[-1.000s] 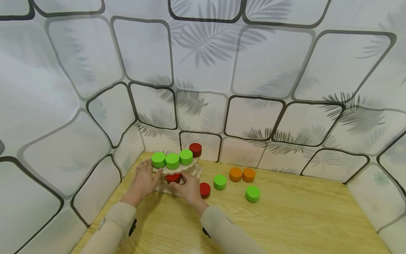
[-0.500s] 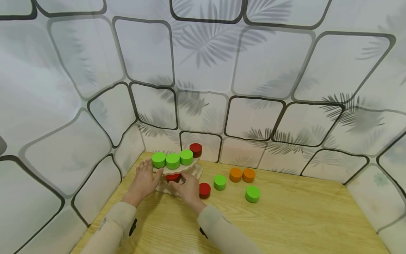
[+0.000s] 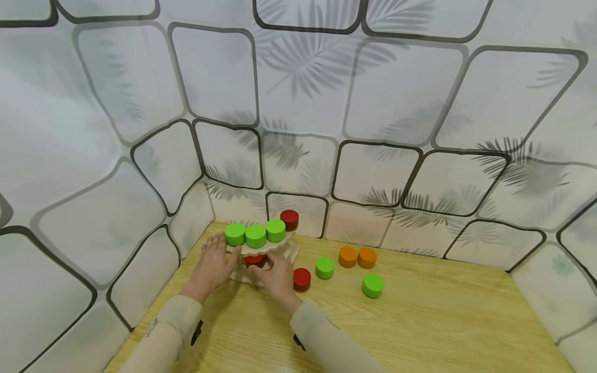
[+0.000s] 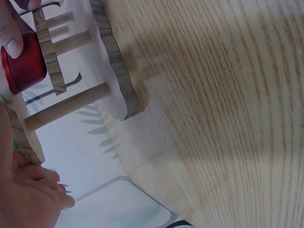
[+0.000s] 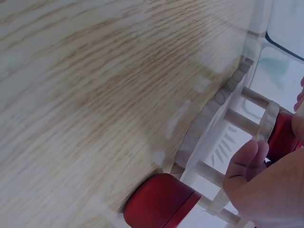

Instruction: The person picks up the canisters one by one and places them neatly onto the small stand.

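Wood grain covers the table (image 3: pixel 420 321). At its eleven o'clock corner stands a pale tiered stand (image 3: pixel 268 248) with scalloped rims, three green discs (image 3: pixel 255 235) and a red one on top. The left hand (image 3: pixel 212 265) lies flat-fingered against the stand's nine o'clock side, grasping nothing; the right hand (image 3: pixel 278 274) pinches a red disc (image 3: pixel 254 259) on the lower tier.

Left wrist view: dowels (image 4: pixel 66 105) join the tiers; fingertips hold the red disc (image 4: pixel 23 66).

Right wrist view: another red disc (image 5: pixel 159 202) rests on the table at six o'clock, touching the base.

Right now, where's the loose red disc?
Head view: the red disc lies on the table, just right of the right hand, left of a green disc.
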